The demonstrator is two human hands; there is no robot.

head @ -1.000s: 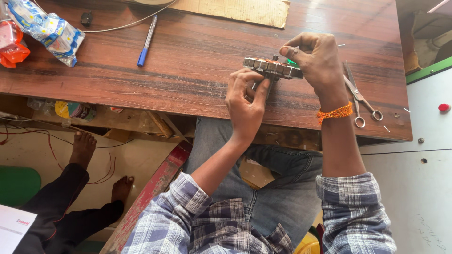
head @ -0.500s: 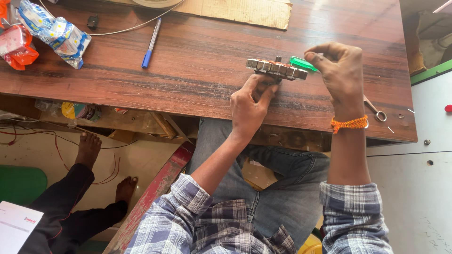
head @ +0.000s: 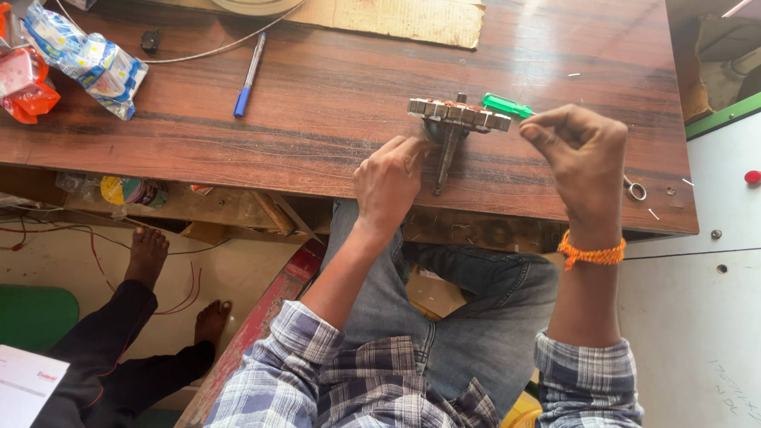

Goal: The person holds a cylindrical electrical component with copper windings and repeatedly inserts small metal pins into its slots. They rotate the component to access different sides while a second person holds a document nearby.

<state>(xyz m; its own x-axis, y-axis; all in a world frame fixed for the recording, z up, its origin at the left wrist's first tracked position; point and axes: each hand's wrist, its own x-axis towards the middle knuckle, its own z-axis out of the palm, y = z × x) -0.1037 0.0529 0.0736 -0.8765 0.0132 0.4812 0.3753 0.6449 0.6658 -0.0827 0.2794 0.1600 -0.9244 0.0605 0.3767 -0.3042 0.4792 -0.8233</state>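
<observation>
2 hands are on the job, both mine, working at the near half of the counter (head: 333, 119). My left hand (head: 390, 184) grasps the stator (head: 460, 113) from below: its fingers reach up under the ring and steady it, with the shaft (head: 444, 158) running down beside the knuckles toward me. The stator stands on edge near the middle of the counter, its outer rim of metal segments facing up at the camera.

My right hand (head: 583, 154) is clenched in a pinch just beside the stator's right end, thumb and forefinger pressed together. I cannot tell what they hold; it looks like something thin, perhaps a wire, but it is too fine to make out. A green-handled tool (head: 506, 105) lies touching the ring's right end, not gripped by either hand.

I judge the work to be partway through: the segments I can see look bare, with no winding on this side, so most of it seems left. The far side is hidden.

1 pen (head: 246, 76) and some packets (head: 83, 63) lie well apart to the left, untouched. Scissors (head: 634, 189) peek out behind my right wrist.
</observation>
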